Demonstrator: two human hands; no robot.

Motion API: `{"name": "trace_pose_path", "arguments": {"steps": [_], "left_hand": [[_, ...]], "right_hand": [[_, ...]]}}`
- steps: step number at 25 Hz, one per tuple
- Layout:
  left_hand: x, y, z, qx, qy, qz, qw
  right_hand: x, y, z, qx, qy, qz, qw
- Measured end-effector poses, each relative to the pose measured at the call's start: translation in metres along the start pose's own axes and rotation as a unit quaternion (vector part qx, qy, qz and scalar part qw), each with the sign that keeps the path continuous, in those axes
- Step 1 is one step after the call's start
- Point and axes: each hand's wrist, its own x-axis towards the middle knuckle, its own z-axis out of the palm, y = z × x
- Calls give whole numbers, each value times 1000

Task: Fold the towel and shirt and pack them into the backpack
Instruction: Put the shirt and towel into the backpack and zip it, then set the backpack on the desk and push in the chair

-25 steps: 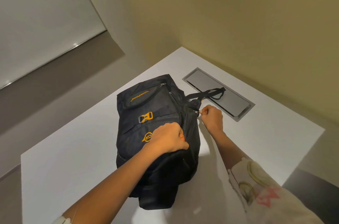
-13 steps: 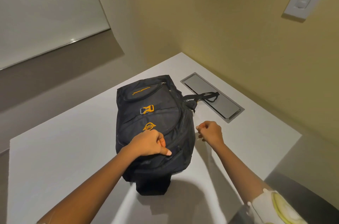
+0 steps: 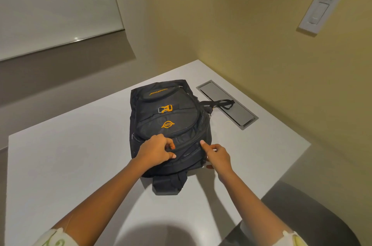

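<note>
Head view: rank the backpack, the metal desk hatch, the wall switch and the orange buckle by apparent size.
1. backpack
2. metal desk hatch
3. wall switch (farther off, so true size unsure)
4. orange buckle

we cannot read orange lettering (image 3: 159,92) on black fabric backpack (image 3: 175,112) | white patterned sleeves (image 3: 54,238) cut by near edge
</note>
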Motion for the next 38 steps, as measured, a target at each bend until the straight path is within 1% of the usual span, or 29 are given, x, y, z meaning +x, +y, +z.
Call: {"name": "trace_pose_path", "arguments": {"steps": [3, 6, 8, 10, 12, 14, 15, 18, 21, 25, 30, 33, 35, 38], "left_hand": [[-9, -5, 7, -1, 28, 7, 1000], [-18, -12, 9, -79, 53, -7, 995], [-20, -20, 9, -136, 96, -46, 985], [-17, -29, 5, -171, 156, -114, 966], [-10, -42, 2, -212, 175, -208, 939], [-1, -58, -2, -277, 144, -303, 901], [3, -62, -6, -330, 124, -337, 873], [6, -62, -19, -492, 92, -355, 790], [19, -68, -20, -550, 51, -361, 752], [49, -73, -33, -574, 40, -361, 734], [92, -93, -39, -569, 3, -390, 724], [112, -114, -31, -562, -24, -412, 717], [122, -126, -27, -555, -54, -418, 717], [132, -141, -21, -555, -50, -416, 719]], "right_hand": [[-13, 9, 13, -14, 0, 3, 1000], [-12, 6, 15, -6, 17, 1, 1000], [-5, -8, 9, -10, 27, 0, 1000], [9, -26, 2, -25, 19, 3, 1000], [25, -47, -3, -43, 3, 10, 999], [41, -66, -5, -41, -21, 21, 999], [48, -75, -6, -30, -35, 28, 999], [75, -91, -5, 16, -66, 67, 995], [104, -102, -1, 9, -79, 96, 992], [140, -122, 6, -58, -114, 118, 985], [182, -146, 17, -133, -213, 169, 953], [202, -148, 28, -134, -244, 181, 943], [215, -143, 37, -106, -267, 184, 940], [228, -139, 45, -65, -295, 168, 938]]}}
